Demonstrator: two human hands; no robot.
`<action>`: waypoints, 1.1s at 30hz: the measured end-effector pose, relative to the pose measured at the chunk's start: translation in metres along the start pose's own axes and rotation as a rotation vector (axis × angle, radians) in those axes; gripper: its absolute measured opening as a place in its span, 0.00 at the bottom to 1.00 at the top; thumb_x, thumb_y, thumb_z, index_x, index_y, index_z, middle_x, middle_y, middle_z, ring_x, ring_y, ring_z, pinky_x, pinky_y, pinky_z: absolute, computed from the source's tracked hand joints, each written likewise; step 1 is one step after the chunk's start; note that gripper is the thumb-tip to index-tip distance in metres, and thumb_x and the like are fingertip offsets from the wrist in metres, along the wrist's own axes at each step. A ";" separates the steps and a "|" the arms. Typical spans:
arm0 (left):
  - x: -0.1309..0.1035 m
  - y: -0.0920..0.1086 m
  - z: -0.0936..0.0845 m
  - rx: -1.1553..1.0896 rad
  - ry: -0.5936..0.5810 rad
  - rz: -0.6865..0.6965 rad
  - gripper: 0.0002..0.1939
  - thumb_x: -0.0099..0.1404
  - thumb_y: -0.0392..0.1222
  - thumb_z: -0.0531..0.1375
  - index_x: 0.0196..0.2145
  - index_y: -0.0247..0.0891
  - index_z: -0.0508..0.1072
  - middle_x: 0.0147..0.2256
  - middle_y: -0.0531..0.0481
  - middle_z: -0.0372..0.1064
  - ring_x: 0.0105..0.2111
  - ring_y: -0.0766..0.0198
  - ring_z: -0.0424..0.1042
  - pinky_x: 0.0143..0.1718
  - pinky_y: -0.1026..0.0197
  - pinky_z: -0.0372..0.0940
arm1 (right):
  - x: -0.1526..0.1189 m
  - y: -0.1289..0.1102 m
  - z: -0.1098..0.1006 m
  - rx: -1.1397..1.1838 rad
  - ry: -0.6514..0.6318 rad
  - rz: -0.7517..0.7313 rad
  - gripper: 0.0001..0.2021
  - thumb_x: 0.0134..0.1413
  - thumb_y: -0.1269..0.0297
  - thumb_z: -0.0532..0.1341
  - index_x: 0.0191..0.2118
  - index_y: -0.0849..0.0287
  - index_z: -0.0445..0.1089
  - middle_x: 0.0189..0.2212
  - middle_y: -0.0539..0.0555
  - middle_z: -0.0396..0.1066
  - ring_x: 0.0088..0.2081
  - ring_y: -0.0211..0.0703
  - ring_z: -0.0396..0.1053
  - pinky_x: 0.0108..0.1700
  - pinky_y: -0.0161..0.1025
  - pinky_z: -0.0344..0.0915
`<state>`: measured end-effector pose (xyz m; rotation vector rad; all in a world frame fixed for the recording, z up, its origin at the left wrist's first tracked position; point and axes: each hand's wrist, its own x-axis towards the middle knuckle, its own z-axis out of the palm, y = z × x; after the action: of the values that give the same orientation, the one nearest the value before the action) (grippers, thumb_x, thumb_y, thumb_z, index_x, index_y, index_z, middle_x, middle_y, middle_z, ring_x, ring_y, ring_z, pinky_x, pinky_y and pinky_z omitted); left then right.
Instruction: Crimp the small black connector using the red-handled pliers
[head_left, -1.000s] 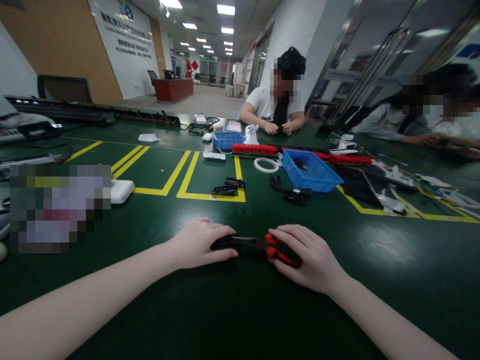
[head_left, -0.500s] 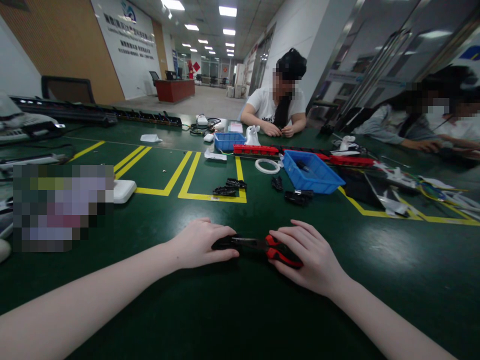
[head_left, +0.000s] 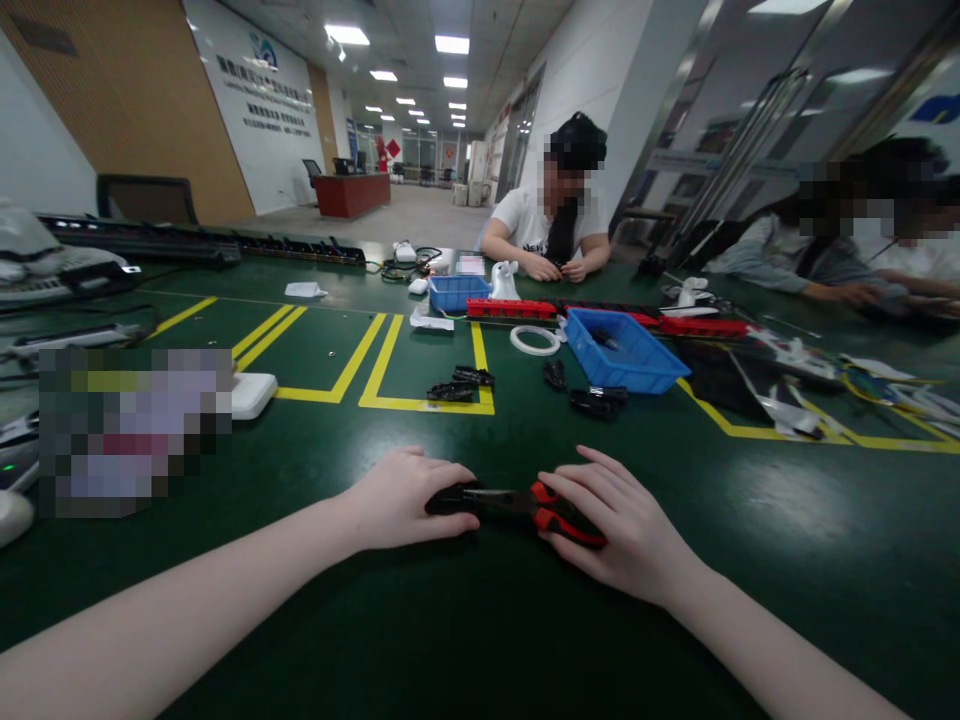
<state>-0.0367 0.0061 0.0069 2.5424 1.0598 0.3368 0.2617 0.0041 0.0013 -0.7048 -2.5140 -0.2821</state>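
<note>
Low in the middle of the head view, my left hand [head_left: 409,500] grips a small black part [head_left: 448,499] between thumb and fingers. My right hand [head_left: 619,520] is wrapped round the red and black handles of a pair of pliers [head_left: 559,512]. The pliers' jaws point left and meet the black part at its right end; whether they clamp it is too dark to tell. Farther back lie several black pieces [head_left: 451,390] within a yellow-taped outline, and more black pieces [head_left: 596,400] sit near a blue bin [head_left: 649,370].
A white ring [head_left: 535,340] lies left of the blue bin. Behind are a smaller blue bin [head_left: 459,293] and red strips [head_left: 510,308]. A white box [head_left: 253,396] sits at the left. A person [head_left: 551,235] is across the green table [head_left: 330,620], others at the right.
The view has tilted slightly, so the background sits a little lower. Both hands keep their grips, and the pliers remain against the black part.
</note>
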 end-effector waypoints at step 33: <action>0.000 0.002 0.000 0.030 0.009 0.042 0.19 0.69 0.52 0.60 0.53 0.41 0.70 0.46 0.50 0.76 0.37 0.60 0.76 0.41 0.56 0.65 | 0.001 0.001 -0.001 0.062 -0.035 0.019 0.22 0.58 0.62 0.64 0.57 0.60 0.66 0.45 0.60 0.76 0.47 0.49 0.75 0.60 0.60 0.66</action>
<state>-0.0358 0.0045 0.0071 2.5957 1.0235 0.3467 0.2619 0.0045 0.0029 -0.7146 -2.5356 -0.1856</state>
